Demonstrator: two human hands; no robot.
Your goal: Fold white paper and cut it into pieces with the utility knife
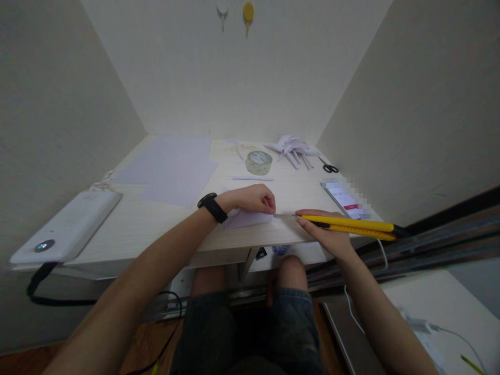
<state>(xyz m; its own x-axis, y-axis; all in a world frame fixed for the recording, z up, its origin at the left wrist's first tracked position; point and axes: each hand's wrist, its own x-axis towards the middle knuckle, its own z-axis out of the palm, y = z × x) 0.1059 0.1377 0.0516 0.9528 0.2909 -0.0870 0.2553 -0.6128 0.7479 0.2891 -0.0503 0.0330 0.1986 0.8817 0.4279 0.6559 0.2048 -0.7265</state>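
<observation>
Head view: hands working a paper slip (250, 219) at the table's (156, 224) near edge.
Left hand (252, 199) is curling closed, pinning the slip; right hand (328, 232) is gripping a yellow knife (351, 225), its blade touching the slip.
</observation>
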